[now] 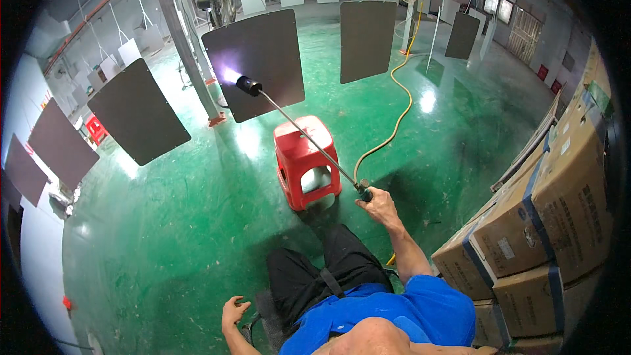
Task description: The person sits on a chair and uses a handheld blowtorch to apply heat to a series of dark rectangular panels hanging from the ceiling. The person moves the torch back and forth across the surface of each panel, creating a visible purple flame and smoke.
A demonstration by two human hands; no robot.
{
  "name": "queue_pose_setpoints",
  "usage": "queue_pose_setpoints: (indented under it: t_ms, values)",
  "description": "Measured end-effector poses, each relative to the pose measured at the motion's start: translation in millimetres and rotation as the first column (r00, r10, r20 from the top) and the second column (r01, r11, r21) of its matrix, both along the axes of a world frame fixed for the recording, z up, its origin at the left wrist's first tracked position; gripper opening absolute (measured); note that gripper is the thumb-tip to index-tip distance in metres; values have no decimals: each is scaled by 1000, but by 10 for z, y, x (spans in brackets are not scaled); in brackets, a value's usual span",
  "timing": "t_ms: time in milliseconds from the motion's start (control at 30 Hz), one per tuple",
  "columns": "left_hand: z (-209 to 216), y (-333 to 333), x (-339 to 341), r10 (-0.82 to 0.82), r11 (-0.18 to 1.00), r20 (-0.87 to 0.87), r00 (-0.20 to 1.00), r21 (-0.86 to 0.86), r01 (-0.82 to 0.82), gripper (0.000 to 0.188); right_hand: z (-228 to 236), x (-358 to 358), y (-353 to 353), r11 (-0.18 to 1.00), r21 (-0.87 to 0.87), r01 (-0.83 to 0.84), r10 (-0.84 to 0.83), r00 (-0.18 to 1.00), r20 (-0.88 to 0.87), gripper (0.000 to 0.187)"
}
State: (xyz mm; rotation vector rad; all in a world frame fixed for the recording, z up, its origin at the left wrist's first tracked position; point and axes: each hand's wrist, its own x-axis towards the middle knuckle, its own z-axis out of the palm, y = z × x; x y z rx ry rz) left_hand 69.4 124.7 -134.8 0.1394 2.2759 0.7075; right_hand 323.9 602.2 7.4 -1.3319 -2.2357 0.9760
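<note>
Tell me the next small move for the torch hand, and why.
Probably sweep the torch head slowly rightward across the dark hanging panel. The right hand grips the wand's handle, and the flame plays on the panel's left part only; the rest of its face shows no glow.

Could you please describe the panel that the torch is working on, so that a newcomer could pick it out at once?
Start at the red stool on the green floor. Just beyond it hangs a row of dark panels. The right hand holds a long torch, and its flame touches the panel directly behind the stool. It alone shows a bright purple-white glow on its face.
</note>
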Motion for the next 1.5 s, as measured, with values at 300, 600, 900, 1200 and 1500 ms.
queue_pose_setpoints:
  t_ms: [300, 600, 900, 1200, 1500]
  values:
    - [-203, -115, -46, -9, 999, 13, 1000, 48, 9, 52, -275, 240, 1, 997, -54, 56, -44, 980, 195, 42]
    - [-201, -52, -52, -25, 1000, 28, 999, 17, 25, 51, -560, 436, 67, 988, -2, 156, -154, 974, 168, 44]
    - [-162, -51, -40, -30, 1000, 31, 999, 5, 30, 53, -532, 158, 214, 989, 43, 138, -139, 990, 18, 43]
    - [-54, -4, -19, -8, 1000, 21, 1000, -17, 8, 57, -145, -233, 109, 997, 68, 45, -36, 991, -128, 42]
    - [-167, -56, -68, -17, 1000, 4, 1000, 0, 17, 56, -39, -395, -69, 997, 31, -65, 66, 996, -63, 36]
